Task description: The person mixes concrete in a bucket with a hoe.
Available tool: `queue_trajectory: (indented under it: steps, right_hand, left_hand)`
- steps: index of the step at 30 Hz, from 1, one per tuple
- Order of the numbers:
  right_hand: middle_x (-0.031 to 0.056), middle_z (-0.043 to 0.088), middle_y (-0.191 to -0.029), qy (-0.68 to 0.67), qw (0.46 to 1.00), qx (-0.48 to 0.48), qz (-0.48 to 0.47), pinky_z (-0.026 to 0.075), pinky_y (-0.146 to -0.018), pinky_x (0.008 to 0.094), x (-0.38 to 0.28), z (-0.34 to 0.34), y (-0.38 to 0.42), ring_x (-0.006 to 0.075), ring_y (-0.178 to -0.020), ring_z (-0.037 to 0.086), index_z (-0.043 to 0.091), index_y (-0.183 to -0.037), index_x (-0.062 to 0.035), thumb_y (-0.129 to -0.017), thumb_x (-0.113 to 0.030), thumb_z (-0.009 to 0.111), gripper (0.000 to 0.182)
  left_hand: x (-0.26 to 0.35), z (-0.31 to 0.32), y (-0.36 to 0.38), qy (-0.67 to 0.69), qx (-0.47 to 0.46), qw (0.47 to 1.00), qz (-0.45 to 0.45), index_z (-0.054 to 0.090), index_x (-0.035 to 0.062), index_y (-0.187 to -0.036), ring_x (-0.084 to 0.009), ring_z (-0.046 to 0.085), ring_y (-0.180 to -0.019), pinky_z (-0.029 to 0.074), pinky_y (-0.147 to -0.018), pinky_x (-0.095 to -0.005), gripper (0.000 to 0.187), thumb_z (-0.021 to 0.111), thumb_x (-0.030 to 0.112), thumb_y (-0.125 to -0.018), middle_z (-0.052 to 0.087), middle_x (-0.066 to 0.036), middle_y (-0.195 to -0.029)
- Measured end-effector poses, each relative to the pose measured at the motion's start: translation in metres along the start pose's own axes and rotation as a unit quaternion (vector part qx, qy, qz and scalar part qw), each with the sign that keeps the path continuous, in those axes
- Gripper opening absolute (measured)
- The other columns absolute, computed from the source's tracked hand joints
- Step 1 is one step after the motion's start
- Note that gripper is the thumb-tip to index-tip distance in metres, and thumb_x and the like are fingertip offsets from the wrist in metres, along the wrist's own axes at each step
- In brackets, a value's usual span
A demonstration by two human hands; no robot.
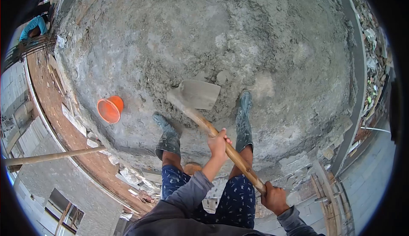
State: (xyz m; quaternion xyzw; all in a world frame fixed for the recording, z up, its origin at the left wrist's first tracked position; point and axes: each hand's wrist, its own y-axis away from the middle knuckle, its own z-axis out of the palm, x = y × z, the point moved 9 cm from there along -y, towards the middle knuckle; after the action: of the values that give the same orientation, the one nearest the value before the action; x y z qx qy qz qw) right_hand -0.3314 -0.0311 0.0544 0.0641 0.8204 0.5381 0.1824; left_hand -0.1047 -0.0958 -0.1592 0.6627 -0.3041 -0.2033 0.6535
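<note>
A hoe with a long wooden handle [238,160] slants across the front of my body. Its broad grey blade [200,94] lies at the wet grey mix [264,44], just ahead of my boots. Partway down the handle, my left hand [218,144] is closed around the wood. My right hand [275,197] grips the handle close to its rear end. Both my boots [244,112] are smeared with grey mix and stand on either side of the blade.
An orange bucket [110,109] is on the surface to my left. Broken, rubble-strewn edges border the grey area. A wooden pole [55,155] juts in at lower left. Another person [35,27] in a blue top is at upper left, beside rebar [30,49]. Planks [329,195] stand lower right.
</note>
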Motion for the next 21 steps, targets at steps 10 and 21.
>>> queue_trajectory:
  steps: [10, 21]
  right_hand:
    - [0.0297, 0.07, -0.087, -0.136, 0.989, 0.046, -0.047, 0.054, -0.082, 0.0552, -0.226, 0.015, -0.196, 0.0499, -0.086, 0.068, 0.058, -0.113, 0.0036, -0.078, -0.013, 0.07, 0.041]
    - [0.0281, 0.072, -0.089, -0.101, 0.977, 0.039, -0.184, 0.055, -0.079, 0.0553, -0.447, 0.038, -0.33, 0.0473, -0.086, 0.07, 0.06, -0.116, 0.0, -0.081, -0.014, 0.071, 0.039]
  left_hand:
    - [0.253, 0.041, -0.169, -0.157, -0.066, 0.973, 0.153, 0.057, 0.0029, -0.081, -0.0154, 0.054, -0.052, 0.049, -0.046, -0.0333, 0.016, 0.071, 0.005, -0.088, 0.055, -0.005, -0.067]
    - [0.543, -0.119, -0.237, -0.085, 0.037, 0.958, 0.273, 0.056, 0.0014, -0.08, -0.0176, 0.055, -0.05, 0.051, -0.046, -0.0333, 0.014, 0.067, 0.004, -0.088, 0.055, -0.006, -0.066]
